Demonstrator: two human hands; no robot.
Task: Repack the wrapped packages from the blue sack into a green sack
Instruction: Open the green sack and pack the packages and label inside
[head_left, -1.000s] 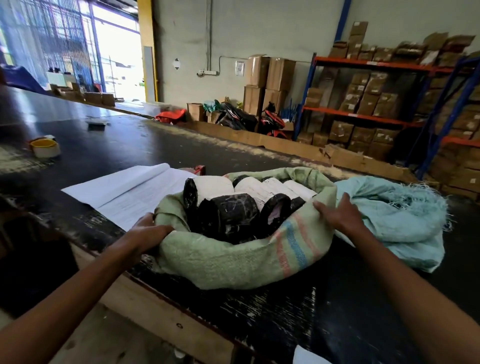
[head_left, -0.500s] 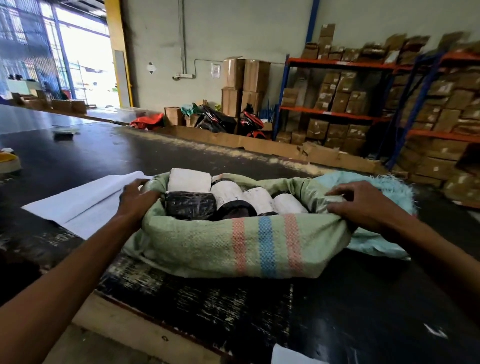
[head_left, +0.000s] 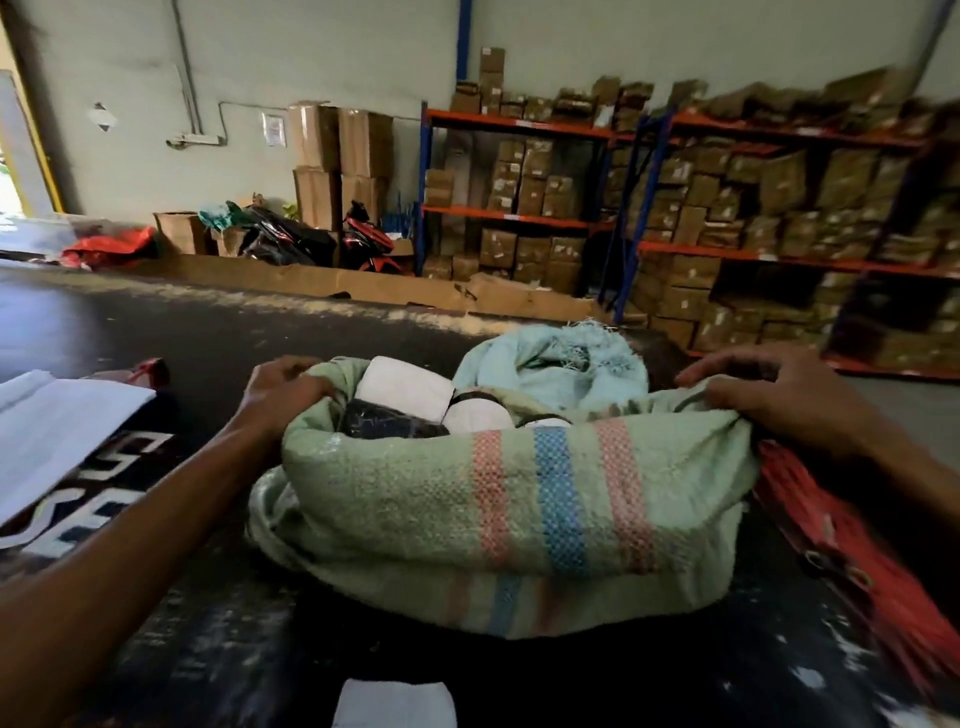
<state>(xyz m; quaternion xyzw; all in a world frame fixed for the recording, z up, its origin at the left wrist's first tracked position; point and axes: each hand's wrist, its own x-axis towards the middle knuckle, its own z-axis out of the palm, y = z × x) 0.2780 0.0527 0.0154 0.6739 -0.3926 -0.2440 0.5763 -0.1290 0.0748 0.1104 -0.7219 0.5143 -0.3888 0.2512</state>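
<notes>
A green woven sack (head_left: 415, 504) with red and blue stripes stands on the dark table in front of me, its mouth open. Several wrapped packages fill it: a white one (head_left: 402, 387) at the top, a black one (head_left: 387, 423) beside it, more white rolls (head_left: 480, 415) behind. My left hand (head_left: 283, 387) grips the sack's left rim. My right hand (head_left: 779, 397) grips the right rim, fingers curled over the cloth. The crumpled pale blue sack (head_left: 556, 364) lies just behind the green one.
White paper sheets (head_left: 57, 431) lie at the left on the table (head_left: 182, 322). A red striped thing (head_left: 857, 551) lies at the right. A white scrap (head_left: 395, 701) sits at the near edge. Shelves of cardboard boxes (head_left: 753, 208) and a motorbike (head_left: 363, 239) stand behind.
Both hands have pulled the green sack's rim up and apart, so the sack stands taller and closer to me. The view has shifted right, and the tape roll has left the frame.
</notes>
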